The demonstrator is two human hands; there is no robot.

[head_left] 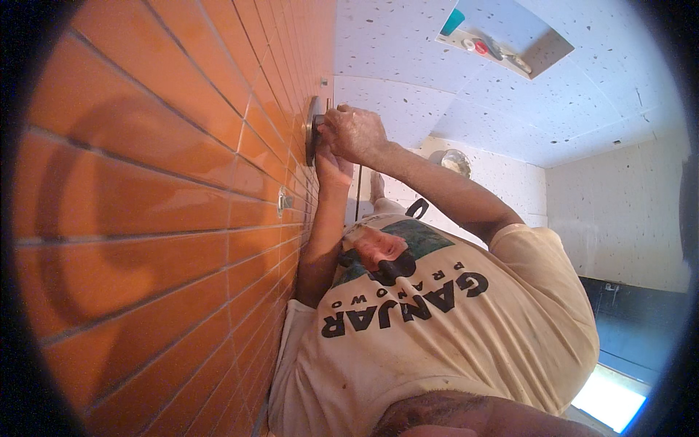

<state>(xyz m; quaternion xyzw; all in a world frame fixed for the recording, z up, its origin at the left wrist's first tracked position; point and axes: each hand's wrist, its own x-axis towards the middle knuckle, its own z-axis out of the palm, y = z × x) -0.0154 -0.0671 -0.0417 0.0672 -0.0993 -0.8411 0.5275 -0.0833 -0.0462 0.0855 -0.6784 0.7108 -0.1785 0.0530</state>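
A round metal fitting [313, 131] stands out from the orange tiled wall [167, 182]. My right hand [355, 134] is closed around its front, fingers curled over the knob part. My left hand [332, 169] is raised just beneath it, pressed close to the wall and the fitting's lower edge. Its fingers are hidden behind the right hand, so I cannot tell whether it grips anything. Both forearms reach up from my cream printed T-shirt [451, 335].
A small metal stub [284, 200] sticks out of the tiles below the fitting. The white speckled walls hold a recessed niche [542, 54] with a teal cup [452, 22] and small items. A round shiny metal piece [456, 162], a dark panel [633, 320] and a bright opening [610, 397] lie to the right.
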